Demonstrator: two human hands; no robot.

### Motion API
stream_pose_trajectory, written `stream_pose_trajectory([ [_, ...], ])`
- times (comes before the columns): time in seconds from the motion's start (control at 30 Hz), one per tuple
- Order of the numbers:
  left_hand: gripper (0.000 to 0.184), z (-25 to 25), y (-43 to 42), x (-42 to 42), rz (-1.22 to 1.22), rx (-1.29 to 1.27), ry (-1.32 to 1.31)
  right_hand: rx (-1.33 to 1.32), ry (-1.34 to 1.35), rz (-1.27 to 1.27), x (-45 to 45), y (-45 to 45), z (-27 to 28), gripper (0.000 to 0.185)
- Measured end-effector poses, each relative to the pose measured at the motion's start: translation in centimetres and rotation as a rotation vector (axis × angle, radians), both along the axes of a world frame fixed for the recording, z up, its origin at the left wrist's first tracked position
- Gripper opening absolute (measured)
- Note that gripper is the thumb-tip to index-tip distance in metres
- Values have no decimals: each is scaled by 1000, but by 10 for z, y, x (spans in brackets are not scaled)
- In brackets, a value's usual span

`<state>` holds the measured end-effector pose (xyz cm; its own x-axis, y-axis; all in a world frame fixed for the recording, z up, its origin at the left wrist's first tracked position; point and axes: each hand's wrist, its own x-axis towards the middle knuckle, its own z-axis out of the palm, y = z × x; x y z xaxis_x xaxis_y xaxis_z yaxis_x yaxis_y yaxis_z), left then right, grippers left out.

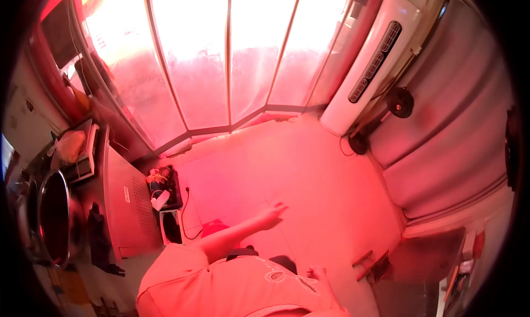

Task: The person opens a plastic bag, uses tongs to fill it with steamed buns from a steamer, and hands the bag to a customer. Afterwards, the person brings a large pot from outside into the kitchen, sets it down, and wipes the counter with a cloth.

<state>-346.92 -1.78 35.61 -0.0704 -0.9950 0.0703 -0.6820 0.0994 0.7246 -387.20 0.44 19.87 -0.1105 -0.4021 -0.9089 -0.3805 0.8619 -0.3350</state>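
Note:
My left hand (271, 216) reaches forward over the tiled floor, its fingers stretched out and apart, holding nothing. Below its forearm, a red object (215, 226) shows in part; its kind is hidden by the arm. My right hand (317, 273) hangs low in front of my body, beside the embroidered shirt (276, 275). Its small visible fingers look loosely bent and apart, with nothing seen in them. Dark shapes, perhaps my legs or shoes, show past the shirt's edge.
A metal cabinet (130, 201) stands left, near a large round pot (55, 217) and a power cord (185, 206). Tall window panels (204, 91) line the far side. An upright air conditioner (359, 68), a grey curtain (441, 107) and a dark table (425, 256) are right.

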Motion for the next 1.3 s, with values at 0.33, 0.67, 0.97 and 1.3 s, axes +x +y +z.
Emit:
stream_pose_trajectory([
  [0.33, 38, -86, -160, 175, 459, 110, -94, -7, -32, 305, 133, -365, -14, 13],
  [0.67, 31, -81, -183, 265, 1000, 507, -30, -206, -360, 499, 450, -705, 60, 10],
  [0.97, 23, -11, -561, 462, 554, -76, 171, -221, -557, 616, 681, -814, 81, 17],
  [1.3, 29, 36, -841, 663, 661, -380, -313, -319, -794, 871, 901, -989, 127, 22],
])
